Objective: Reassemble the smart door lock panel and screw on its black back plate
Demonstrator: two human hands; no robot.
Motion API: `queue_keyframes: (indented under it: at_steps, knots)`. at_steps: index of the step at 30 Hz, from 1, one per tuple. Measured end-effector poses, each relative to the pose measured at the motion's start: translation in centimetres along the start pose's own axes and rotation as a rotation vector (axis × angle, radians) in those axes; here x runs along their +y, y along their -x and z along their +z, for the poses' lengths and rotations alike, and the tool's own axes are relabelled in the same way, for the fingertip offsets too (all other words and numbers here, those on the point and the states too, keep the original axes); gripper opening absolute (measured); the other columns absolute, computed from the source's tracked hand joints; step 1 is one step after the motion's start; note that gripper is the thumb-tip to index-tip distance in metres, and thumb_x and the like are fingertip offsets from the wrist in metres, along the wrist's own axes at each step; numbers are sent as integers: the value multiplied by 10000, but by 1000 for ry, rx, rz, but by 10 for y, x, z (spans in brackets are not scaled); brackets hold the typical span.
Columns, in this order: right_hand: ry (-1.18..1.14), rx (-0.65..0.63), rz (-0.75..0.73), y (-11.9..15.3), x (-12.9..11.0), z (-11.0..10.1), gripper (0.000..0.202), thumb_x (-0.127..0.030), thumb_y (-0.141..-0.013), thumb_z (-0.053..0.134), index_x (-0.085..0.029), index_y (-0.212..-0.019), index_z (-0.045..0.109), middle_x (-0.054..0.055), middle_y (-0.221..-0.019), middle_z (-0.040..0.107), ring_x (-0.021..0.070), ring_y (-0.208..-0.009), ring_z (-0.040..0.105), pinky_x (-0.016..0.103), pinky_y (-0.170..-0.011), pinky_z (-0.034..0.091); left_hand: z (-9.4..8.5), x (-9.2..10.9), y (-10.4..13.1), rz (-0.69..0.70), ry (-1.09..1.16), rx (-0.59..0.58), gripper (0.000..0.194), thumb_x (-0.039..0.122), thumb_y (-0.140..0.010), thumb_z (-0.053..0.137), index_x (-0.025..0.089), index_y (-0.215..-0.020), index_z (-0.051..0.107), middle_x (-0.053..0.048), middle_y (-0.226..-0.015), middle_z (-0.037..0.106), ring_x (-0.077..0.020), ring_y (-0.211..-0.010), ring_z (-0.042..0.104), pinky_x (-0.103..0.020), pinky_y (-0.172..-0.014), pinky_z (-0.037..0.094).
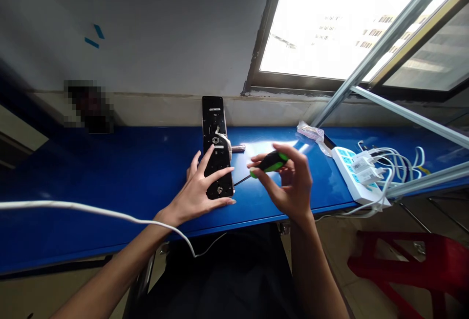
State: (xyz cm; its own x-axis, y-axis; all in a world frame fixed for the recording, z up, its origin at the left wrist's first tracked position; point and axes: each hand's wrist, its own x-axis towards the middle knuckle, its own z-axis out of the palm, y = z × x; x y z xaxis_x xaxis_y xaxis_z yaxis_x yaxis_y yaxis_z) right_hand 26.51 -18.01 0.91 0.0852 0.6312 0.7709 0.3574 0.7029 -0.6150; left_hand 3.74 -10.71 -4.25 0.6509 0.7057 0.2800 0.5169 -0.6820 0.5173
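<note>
A long black panel (214, 122), likely part of some device, lies on the blue table, its far end toward the wall. White cable and small metal parts show on its face. My left hand (200, 184) rests across its near half with fingers spread, steadying contact along both sides. In my right hand (289, 182) is a screwdriver (273, 161) with a black and green handle. Its thin shaft slants down to the left, the tip at the panel's right edge near the close corner. A silvery cylindrical piece (239, 148) sticks out beside the panel's right side.
A white power strip (348, 175) with plugged chargers and coiled white cables lies right on the blue table (146, 162). Behind it are a plastic-wrapped packet (311, 132) and a metal frame (384, 35). A white cable (110, 214) crosses my left forearm. A red stool (421, 255) stands below.
</note>
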Motion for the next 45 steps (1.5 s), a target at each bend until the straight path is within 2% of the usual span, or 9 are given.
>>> queue_keyframes:
  at_steps: [3, 7, 10, 16, 24, 29, 34, 39, 45]
  knots:
    - [121, 199, -29, 0, 6, -20, 684, -80, -827, 803, -327, -1413, 553, 9, -1015, 771, 232, -921, 801, 411, -785, 704, -22, 13, -19, 152, -33, -11, 636, 641, -866, 743, 367, -1430, 637, -31, -1771, 120, -481, -1600, 104, -730, -1218, 304]
    - [389, 288, 43, 5, 22, -42, 654, -133, -854, 790, -333, -1427, 546, 4, -1028, 773, 217, -938, 793, 386, -784, 688, -26, 31, -67, 249, -84, -168, 353, 442, -1031, 591, 241, -1286, 728, -91, -1393, 680, -289, -1307, 626, -450, -1100, 537]
    - [485, 296, 66, 13, 39, -49, 606, -135, -881, 753, -315, -1422, 549, 11, -1057, 776, 202, -970, 790, 354, -788, 681, -5, 38, -104, 323, -295, -387, 293, 314, -1042, 561, 202, -1241, 744, -91, -1250, 749, -271, -1158, 708, -388, -996, 568]
    - [486, 303, 73, 23, 59, -49, 549, -127, -891, 729, -300, -1383, 554, 13, -1071, 783, 189, -971, 791, 338, -790, 679, 39, 34, -138, 385, -364, -473, 381, 290, -961, 656, 238, -1335, 701, -107, -1229, 738, -275, -1056, 724, -336, -875, 553]
    - [456, 332, 61, 24, 61, -50, 531, -168, -891, 734, -276, -1378, 552, 24, -1069, 780, 188, -960, 790, 335, -789, 681, 44, 31, -137, 418, -344, -415, 328, 279, -939, 678, 236, -1255, 751, -105, -1138, 758, -278, -972, 735, -330, -803, 558]
    - [356, 347, 9, 16, 38, -48, 569, -161, -866, 773, -299, -1374, 557, 21, -1050, 766, 208, -936, 793, 367, -780, 696, 34, 34, -130, 451, -295, -333, 260, 248, -960, 669, 218, -1200, 765, -94, -1199, 768, -263, -1052, 734, -371, -930, 564]
    - [275, 358, -90, 2, 12, -36, 567, -138, -860, 787, -328, -1353, 583, 26, -1047, 725, 224, -871, 794, 393, -740, 718, 15, 32, -108, 504, -241, -237, 169, 229, -980, 678, 219, -1108, 788, -54, -1105, 804, -249, -1045, 739, -406, -999, 542]
    - [188, 364, -174, -6, -1, -16, 613, -60, -824, 789, -325, -1341, 594, 15, -1121, 685, 210, -847, 794, 427, -779, 732, -4, 21, -83, 533, -197, -120, 222, 280, -1038, 611, 199, -979, 809, -54, -967, 813, -233, -924, 750, -393, -874, 553]
    - [99, 386, -132, -11, -10, 8, 606, -54, -816, 787, -335, -1313, 583, -19, -990, 696, 214, -791, 786, 468, -745, 731, -21, 4, -53, 424, 102, 7, 142, 248, -992, 683, 209, -1029, 814, -49, -963, 815, -197, -872, 741, -348, -804, 581]
